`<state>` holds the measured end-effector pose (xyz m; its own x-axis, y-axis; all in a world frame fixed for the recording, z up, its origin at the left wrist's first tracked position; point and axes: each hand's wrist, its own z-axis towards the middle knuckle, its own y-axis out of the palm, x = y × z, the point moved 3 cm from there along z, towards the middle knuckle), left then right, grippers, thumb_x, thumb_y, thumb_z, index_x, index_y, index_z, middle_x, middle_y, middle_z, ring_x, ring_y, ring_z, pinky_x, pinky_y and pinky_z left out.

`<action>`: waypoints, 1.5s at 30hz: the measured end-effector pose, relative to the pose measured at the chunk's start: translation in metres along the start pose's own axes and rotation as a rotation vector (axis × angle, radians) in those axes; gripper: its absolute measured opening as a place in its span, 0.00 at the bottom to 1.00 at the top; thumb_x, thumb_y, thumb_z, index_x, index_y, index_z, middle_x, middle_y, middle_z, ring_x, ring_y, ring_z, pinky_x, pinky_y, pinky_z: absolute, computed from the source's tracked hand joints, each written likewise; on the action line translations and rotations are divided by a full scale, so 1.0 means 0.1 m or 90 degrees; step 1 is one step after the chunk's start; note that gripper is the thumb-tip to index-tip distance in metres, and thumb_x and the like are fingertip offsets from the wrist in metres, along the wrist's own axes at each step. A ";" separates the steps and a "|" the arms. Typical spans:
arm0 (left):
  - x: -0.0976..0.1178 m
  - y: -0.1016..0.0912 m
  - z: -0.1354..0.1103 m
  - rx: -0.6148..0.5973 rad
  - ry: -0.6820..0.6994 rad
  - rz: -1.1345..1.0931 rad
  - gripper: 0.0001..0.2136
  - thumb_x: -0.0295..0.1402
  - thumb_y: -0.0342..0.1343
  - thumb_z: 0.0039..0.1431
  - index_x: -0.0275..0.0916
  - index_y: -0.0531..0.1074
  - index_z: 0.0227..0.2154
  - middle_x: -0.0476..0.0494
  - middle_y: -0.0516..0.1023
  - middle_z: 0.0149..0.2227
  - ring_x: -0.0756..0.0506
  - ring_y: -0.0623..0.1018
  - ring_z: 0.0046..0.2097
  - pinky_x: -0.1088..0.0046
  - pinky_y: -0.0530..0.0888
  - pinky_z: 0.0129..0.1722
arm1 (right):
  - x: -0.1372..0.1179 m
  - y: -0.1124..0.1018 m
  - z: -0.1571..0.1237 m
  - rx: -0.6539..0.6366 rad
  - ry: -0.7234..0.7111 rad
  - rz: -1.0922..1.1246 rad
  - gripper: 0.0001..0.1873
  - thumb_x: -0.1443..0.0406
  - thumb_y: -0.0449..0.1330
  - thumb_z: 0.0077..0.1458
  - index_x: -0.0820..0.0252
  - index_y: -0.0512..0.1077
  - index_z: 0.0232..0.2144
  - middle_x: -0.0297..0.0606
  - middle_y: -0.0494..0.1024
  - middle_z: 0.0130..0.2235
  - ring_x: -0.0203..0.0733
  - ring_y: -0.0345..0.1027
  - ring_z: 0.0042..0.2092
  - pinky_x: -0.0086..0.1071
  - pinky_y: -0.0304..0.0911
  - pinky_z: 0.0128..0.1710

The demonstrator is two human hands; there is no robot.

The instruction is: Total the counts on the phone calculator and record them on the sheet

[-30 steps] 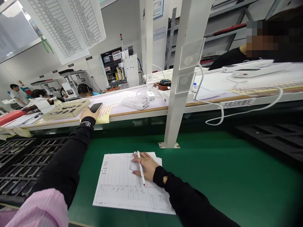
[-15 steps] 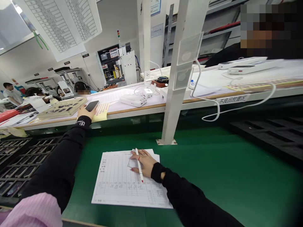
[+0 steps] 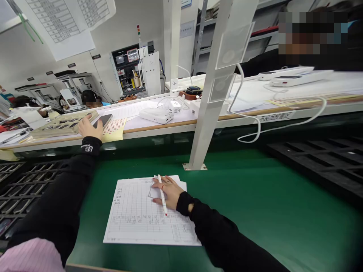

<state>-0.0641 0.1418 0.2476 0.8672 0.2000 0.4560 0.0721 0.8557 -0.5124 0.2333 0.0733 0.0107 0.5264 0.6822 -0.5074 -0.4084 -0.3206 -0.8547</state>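
My left hand (image 3: 90, 128) is stretched over the raised shelf, with its fingers apart at the near right end of a tan tray (image 3: 53, 128) of small dark parts. Its thumb is by a dark phone (image 3: 103, 121) lying on the shelf; whether they touch I cannot tell. My right hand (image 3: 169, 193) rests on a printed form (image 3: 133, 226) on the green worktop, holding a white pen (image 3: 162, 198) between the fingers. The pen's red end points down toward me. Handwritten entries show on the form, and a smaller clear or white piece lies partly under my fingers.
A white post (image 3: 205, 109) rises from the green worktop (image 3: 255, 211). Black slotted trays (image 3: 31, 185) stand at left, and another black tray (image 3: 320, 162) at right. A white box-shaped device (image 3: 156, 115) sits on the shelf, and a white cable (image 3: 258, 130) hangs over its edge. A person sits beyond.
My left hand has moved a little left from the phone toward the tan tray, its fingers now reaching over the tray's end. My right hand stays on the form with the pen. The view has shifted slightly.
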 end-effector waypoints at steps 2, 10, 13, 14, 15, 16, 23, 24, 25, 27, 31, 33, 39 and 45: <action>0.04 -0.22 -0.27 0.106 0.122 -0.066 0.18 0.33 0.51 0.57 0.38 0.63 0.51 0.38 0.67 0.54 0.40 0.63 0.60 0.59 0.56 0.61 | 0.00 0.00 0.00 0.000 0.000 -0.003 0.31 0.44 0.55 0.52 0.55 0.68 0.52 0.44 0.60 0.63 0.57 0.47 0.66 0.54 0.37 0.65; -0.52 -0.32 -1.68 -0.152 0.171 -0.149 0.15 0.33 0.47 0.60 0.42 0.63 0.50 0.40 0.67 0.53 0.42 0.66 0.58 0.59 0.64 0.58 | 0.03 0.02 -0.01 0.001 0.000 -0.025 0.30 0.46 0.56 0.53 0.56 0.68 0.51 0.43 0.61 0.63 0.58 0.47 0.66 0.55 0.39 0.64; -0.85 -0.04 -2.12 -0.340 0.132 -0.140 0.15 0.34 0.44 0.61 0.43 0.66 0.50 0.40 0.69 0.53 0.42 0.66 0.59 0.58 0.64 0.59 | 0.09 0.05 -0.02 0.010 0.016 -0.036 0.30 0.46 0.56 0.52 0.56 0.68 0.51 0.45 0.61 0.63 0.59 0.47 0.65 0.55 0.41 0.64; -0.94 0.04 -2.22 -0.388 0.134 -0.137 0.16 0.35 0.46 0.60 0.43 0.67 0.50 0.40 0.70 0.53 0.41 0.66 0.59 0.58 0.65 0.59 | 0.11 0.05 -0.02 0.020 0.023 -0.040 0.30 0.46 0.56 0.52 0.56 0.68 0.51 0.46 0.61 0.63 0.59 0.47 0.65 0.55 0.42 0.63; -1.02 0.11 -2.31 -0.437 0.138 -0.135 0.16 0.37 0.48 0.59 0.44 0.68 0.50 0.42 0.71 0.54 0.41 0.66 0.60 0.58 0.65 0.59 | 0.13 0.05 -0.02 0.030 0.031 -0.047 0.30 0.46 0.56 0.52 0.56 0.68 0.51 0.46 0.61 0.63 0.58 0.48 0.65 0.55 0.43 0.63; -1.08 0.17 -2.37 -0.480 0.144 -0.133 0.17 0.39 0.50 0.58 0.45 0.69 0.50 0.43 0.69 0.56 0.40 0.64 0.62 0.58 0.64 0.60 | 0.15 0.05 -0.02 0.041 0.038 -0.056 0.30 0.46 0.56 0.53 0.56 0.68 0.51 0.46 0.61 0.63 0.58 0.48 0.65 0.55 0.43 0.63; -1.22 0.30 -2.44 -0.679 0.156 -0.089 0.36 0.53 0.55 0.53 0.44 0.55 0.63 0.44 0.54 0.66 0.39 0.51 0.67 0.56 0.55 0.65 | 0.20 0.03 -0.01 0.051 0.079 -0.100 0.31 0.44 0.53 0.53 0.56 0.68 0.52 0.46 0.61 0.62 0.59 0.48 0.65 0.56 0.48 0.61; -1.22 0.29 -2.45 -0.697 0.158 -0.082 0.38 0.53 0.55 0.53 0.44 0.53 0.63 0.43 0.52 0.67 0.38 0.49 0.68 0.55 0.53 0.65 | 0.20 0.03 -0.01 0.048 0.079 -0.101 0.31 0.44 0.53 0.53 0.56 0.68 0.52 0.46 0.61 0.63 0.59 0.48 0.65 0.57 0.49 0.61; -1.21 0.29 -2.45 -0.709 0.159 -0.080 0.39 0.54 0.54 0.53 0.44 0.52 0.64 0.43 0.50 0.67 0.38 0.48 0.68 0.55 0.52 0.65 | 0.20 0.03 -0.01 0.045 0.078 -0.102 0.32 0.44 0.53 0.53 0.56 0.68 0.52 0.46 0.61 0.63 0.59 0.49 0.65 0.58 0.49 0.60; -1.21 0.28 -2.46 -0.721 0.160 -0.083 0.40 0.54 0.54 0.53 0.44 0.50 0.64 0.43 0.49 0.67 0.38 0.47 0.68 0.54 0.51 0.66 | 0.21 0.04 -0.01 0.044 0.075 -0.105 0.31 0.43 0.52 0.53 0.55 0.68 0.51 0.46 0.61 0.62 0.60 0.50 0.64 0.59 0.49 0.60; -1.24 0.28 -2.49 -0.725 0.163 -0.084 0.42 0.55 0.55 0.51 0.45 0.48 0.65 0.43 0.46 0.68 0.37 0.45 0.68 0.53 0.49 0.66 | 0.25 0.03 -0.02 0.061 0.068 -0.111 0.30 0.43 0.54 0.52 0.54 0.70 0.50 0.44 0.64 0.61 0.60 0.51 0.64 0.59 0.51 0.59; -1.26 0.28 -2.50 -0.721 0.166 -0.080 0.43 0.56 0.56 0.50 0.46 0.47 0.65 0.43 0.45 0.68 0.37 0.44 0.68 0.52 0.49 0.66 | 0.27 0.01 -0.04 0.074 0.073 -0.115 0.29 0.44 0.55 0.52 0.54 0.70 0.49 0.44 0.66 0.60 0.60 0.52 0.63 0.59 0.52 0.58; -1.29 0.30 -2.51 -0.729 0.167 -0.060 0.44 0.58 0.55 0.49 0.46 0.47 0.65 0.45 0.45 0.68 0.37 0.44 0.68 0.54 0.51 0.65 | 0.36 -0.08 -0.09 0.087 0.134 -0.146 0.28 0.45 0.55 0.52 0.54 0.70 0.49 0.43 0.67 0.59 0.62 0.54 0.62 0.60 0.53 0.57; -1.26 0.27 -2.49 -0.728 0.169 -0.061 0.44 0.58 0.55 0.49 0.45 0.48 0.65 0.43 0.48 0.68 0.36 0.46 0.68 0.54 0.52 0.65 | 0.42 -0.07 -0.10 0.082 0.138 -0.148 0.29 0.45 0.55 0.51 0.53 0.69 0.50 0.43 0.66 0.60 0.63 0.54 0.62 0.60 0.53 0.57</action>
<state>-0.0487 0.0210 -0.0056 0.8998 -0.0626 0.4317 0.4257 -0.0906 -0.9003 0.2656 0.0969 -0.0059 0.7569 0.5676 -0.3240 -0.3427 -0.0775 -0.9363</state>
